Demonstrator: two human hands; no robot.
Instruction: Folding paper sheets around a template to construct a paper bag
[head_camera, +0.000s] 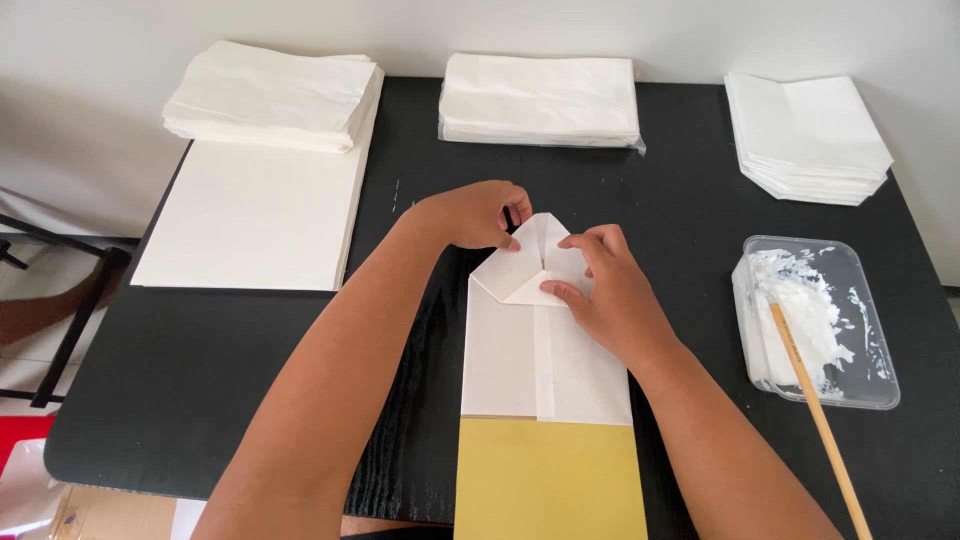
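- The left hand (478, 213) pinches the upper-left fold of a white folded paper bag (545, 340); the right hand (605, 290) presses flat on its right flap.
- The bag lies mid-frame, long axis running toward the person, over a yellow card sheet (550, 480).
- Fingertips hide the fold's centre; the card is cut off below.
- At right sits a clear plastic tray of white paste (815, 320).

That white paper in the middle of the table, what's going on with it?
A person is folding the far end of a white paper piece that lies over a yellow board on a black table. The left hand pinches the top flap, and the right hand presses the folded corners flat. Stacks of white paper sit along the far edge, and a clear tray of white paste with a wooden stick is on the right.
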